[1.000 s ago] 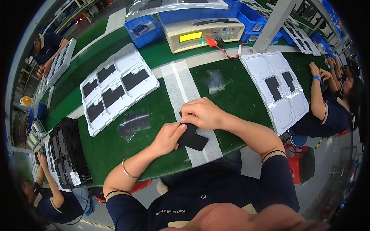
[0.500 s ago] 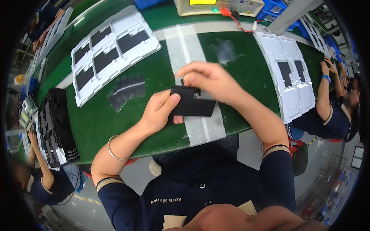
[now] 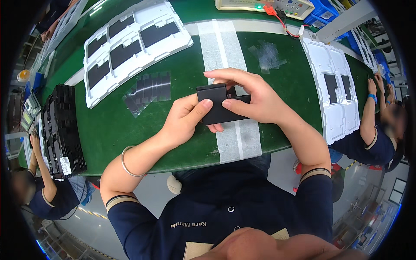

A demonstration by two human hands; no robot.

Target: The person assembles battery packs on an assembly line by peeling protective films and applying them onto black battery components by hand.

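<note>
A flat black notched pack (image 3: 216, 112), apparently a battery, is held just above the green bench. My left hand (image 3: 182, 119) is closed on its left part, thumb on top and fingers underneath. My right hand (image 3: 260, 97) grips the right part, its thumb pressed on the top face near the notch and its index finger arched over the far side. The fingers partly hide the notch and whatever lies in it. Below the pack runs a pale grey strip (image 3: 242, 143) with a lighter centre line, laid across the bench.
Similar black packs lie in a white tray (image 3: 141, 26) at far left and another (image 3: 338, 121) at right. Clear film pieces (image 3: 154, 86) and more film (image 3: 267, 56) lie nearby. Black trays (image 3: 65, 130) stand stacked at left. A tester (image 3: 286, 6) with leads stands behind. Co-workers sit both sides.
My right hand has come down from above the pack's notch, and its thumb now presses on the pack. The left hand keeps its hold. The view has shifted slightly.
</note>
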